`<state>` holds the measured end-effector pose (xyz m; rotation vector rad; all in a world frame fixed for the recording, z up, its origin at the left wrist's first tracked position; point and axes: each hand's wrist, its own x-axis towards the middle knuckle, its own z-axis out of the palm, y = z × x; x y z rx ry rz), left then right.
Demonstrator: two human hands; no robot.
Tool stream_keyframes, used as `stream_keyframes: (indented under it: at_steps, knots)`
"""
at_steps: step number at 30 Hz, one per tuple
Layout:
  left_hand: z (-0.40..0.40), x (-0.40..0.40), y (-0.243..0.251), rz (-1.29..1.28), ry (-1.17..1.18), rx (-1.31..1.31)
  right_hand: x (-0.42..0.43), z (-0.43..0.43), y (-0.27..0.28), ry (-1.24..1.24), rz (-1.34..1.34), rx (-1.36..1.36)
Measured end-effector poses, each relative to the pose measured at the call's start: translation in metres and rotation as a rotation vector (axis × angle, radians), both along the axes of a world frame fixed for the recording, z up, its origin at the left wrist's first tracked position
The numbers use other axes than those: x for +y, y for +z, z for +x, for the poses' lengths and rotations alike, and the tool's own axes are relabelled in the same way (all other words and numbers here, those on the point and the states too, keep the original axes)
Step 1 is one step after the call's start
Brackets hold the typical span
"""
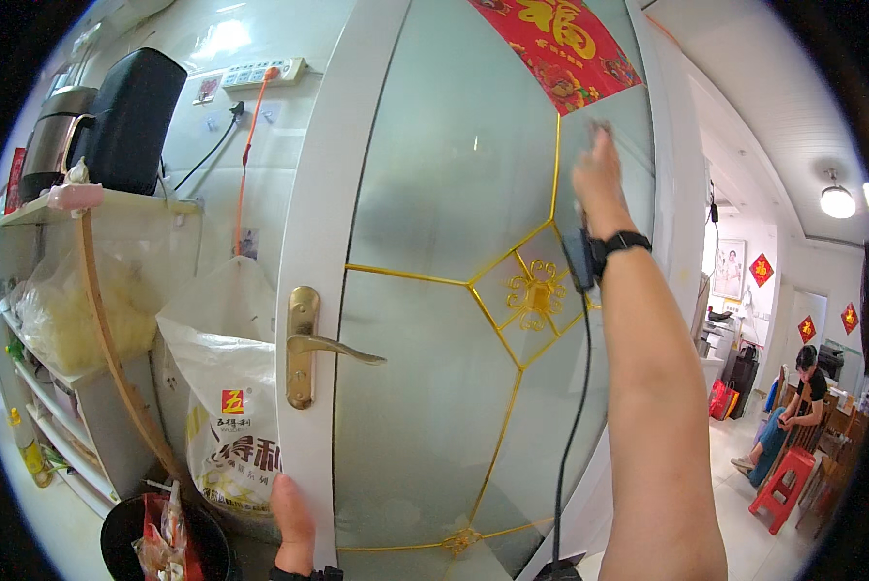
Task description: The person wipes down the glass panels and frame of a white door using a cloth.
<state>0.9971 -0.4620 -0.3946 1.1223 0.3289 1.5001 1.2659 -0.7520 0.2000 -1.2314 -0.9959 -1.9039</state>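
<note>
A white-framed door with a frosted glass panel and gold trim stands before me. My right hand is raised in front of the glass, just below a red and gold paper decoration. It is blurred, so whether it holds anything cannot be told. A black band with a small dark device and a cable is at that wrist. My left hand is low at the left edge of the door frame, its thumb upward; its other fingers are hidden. Above it is the brass lever handle.
At left stand a shelf unit, a white printed sack and a black bin with rubbish. A power strip is on the wall. In the room at right, a person sits near a red plastic stool.
</note>
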Motion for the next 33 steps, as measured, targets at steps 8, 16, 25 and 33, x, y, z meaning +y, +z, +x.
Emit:
stream_keyframes:
  at_steps: [8, 16, 25, 33]
  knots:
    - [-0.008, -0.002, 0.007, 0.153, -0.039, 0.100, 0.140, -0.132, -0.025, 0.032, -0.410, -0.408]
    - [-0.032, -0.005, 0.021, 0.084, -0.164, 0.153, 0.117, -0.118, -0.194, 0.207, -0.799, -0.360]
    - [-0.020, 0.019, -0.001, 0.100, -0.168, 0.248, 0.031, -0.051, -0.379, 0.224, -1.366, -0.420]
    - [-0.021, 0.022, -0.016, -0.111, -0.284, 0.019, -0.032, -0.044, -0.241, -0.342, -0.922, 0.258]
